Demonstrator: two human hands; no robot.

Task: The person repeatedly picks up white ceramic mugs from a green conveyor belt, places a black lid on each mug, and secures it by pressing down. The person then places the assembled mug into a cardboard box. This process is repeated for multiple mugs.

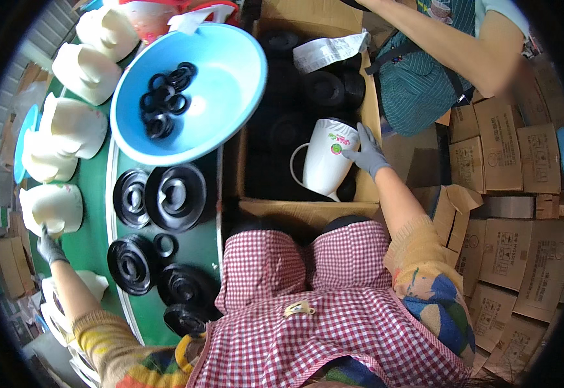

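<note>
My gloved right hand (367, 154) is closed around the upper right side of a white pitcher (329, 158) with a pink and green print. The pitcher leans inside an open carton (308, 208), its handle toward the left. Far to the left, my gloved left hand (51, 248) has its fingers on the near edge of a white jug (62, 205). That jug is on the green work surface (95, 213), at the near end of a row of similar jugs (75, 126). Part of my left hand's grip is hidden.
A light blue basin (227, 97) holds several black rings (165, 97). Black lids (175, 197) lie in front of it. Dark round parts and a printed paper (330, 52) are in the carton. A co-worker's arm (434, 39) is at the upper right, near stacked cartons (502, 142).
</note>
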